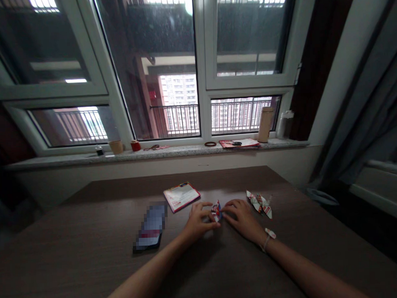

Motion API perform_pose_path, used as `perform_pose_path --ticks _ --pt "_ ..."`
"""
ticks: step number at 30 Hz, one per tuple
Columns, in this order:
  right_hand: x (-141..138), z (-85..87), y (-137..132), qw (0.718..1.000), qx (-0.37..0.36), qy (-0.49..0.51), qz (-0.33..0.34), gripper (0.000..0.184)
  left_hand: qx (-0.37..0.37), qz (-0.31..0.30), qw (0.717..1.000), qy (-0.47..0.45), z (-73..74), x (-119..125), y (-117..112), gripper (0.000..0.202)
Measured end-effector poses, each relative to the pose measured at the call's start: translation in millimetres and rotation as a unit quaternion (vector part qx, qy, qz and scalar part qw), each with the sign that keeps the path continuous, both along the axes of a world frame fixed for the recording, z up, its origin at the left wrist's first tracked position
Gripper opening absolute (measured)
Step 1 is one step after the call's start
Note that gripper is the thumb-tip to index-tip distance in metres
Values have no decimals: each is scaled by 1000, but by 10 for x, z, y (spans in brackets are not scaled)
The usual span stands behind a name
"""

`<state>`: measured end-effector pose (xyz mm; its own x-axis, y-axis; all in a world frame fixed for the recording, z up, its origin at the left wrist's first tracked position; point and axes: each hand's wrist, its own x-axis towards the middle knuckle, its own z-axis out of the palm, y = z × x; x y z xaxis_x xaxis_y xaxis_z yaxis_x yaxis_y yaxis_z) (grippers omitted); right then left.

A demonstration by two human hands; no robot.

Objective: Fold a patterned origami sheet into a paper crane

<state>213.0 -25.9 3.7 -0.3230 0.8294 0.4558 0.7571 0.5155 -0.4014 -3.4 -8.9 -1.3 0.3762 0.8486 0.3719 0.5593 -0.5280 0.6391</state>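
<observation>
A small folded paper piece [216,211], printed red, white and blue, stands on the brown table between my two hands. My left hand [200,218] grips it from the left, thumb in front and fingers behind. From the other side, the fingertips of my right hand [240,216] pinch its right edge; a thin bracelet [268,236] circles that wrist. Just beyond the right hand lies another folded paper shape [259,204], whitish with red and green print and pointed ends. The exact folds of the held piece are too small to make out.
Left of my hands are a stack of printed paper sheets [182,196] and a phone [151,228]. Along the windowsill [185,152] stand a paper cup [116,146], a red spool [135,145], scissors [154,147], papers [240,143] and a tan flask [266,125].
</observation>
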Motion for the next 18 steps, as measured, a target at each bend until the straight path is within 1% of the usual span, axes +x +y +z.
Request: perform_pose_path --ticks 2,5,7,10,13,18 --pt "1 -9 6 1000 -4 -3 1 22 1 5 1000 -12 -11 -4 21 20" --pt "4 -30 17 1000 -10 -4 7 24 2 37 999 -31 -32 -14 61 28" --pt "6 -39 22 1000 -13 -2 10 25 8 55 998 -25 -54 -19 82 29" --pt "4 -37 25 1000 -18 4 15 26 21 44 999 12 -87 -14 93 26" --pt "1 -23 24 999 -27 12 25 29 14 25 999 46 -93 3 81 28" --pt "7 -21 30 998 -46 23 41 36 -29 29 996 78 -21 28 31 32"
